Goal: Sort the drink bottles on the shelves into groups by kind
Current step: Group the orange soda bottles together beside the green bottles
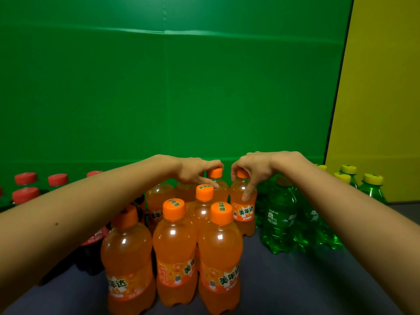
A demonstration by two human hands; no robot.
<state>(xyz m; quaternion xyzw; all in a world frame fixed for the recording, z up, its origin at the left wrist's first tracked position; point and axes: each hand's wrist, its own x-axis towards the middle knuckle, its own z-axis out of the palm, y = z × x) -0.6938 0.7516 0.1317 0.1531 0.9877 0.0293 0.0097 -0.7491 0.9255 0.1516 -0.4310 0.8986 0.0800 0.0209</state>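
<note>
Several orange soda bottles [174, 251] with orange caps stand clustered in the middle of the grey shelf [295, 287]. My left hand [195, 172] grips the cap of a back-row orange bottle [219, 187]. My right hand [252, 171] grips the cap and neck of the orange bottle [244, 214] beside it. Dark cola bottles with red caps [26, 194] stand on the left, partly hidden by my left forearm. Green bottles with yellow caps [280, 219] stand on the right, partly behind my right forearm.
A green back wall [168, 98] closes the shelf behind the bottles. A yellow panel [381, 98] bounds the right side. Bare grey shelf surface shows at the front right.
</note>
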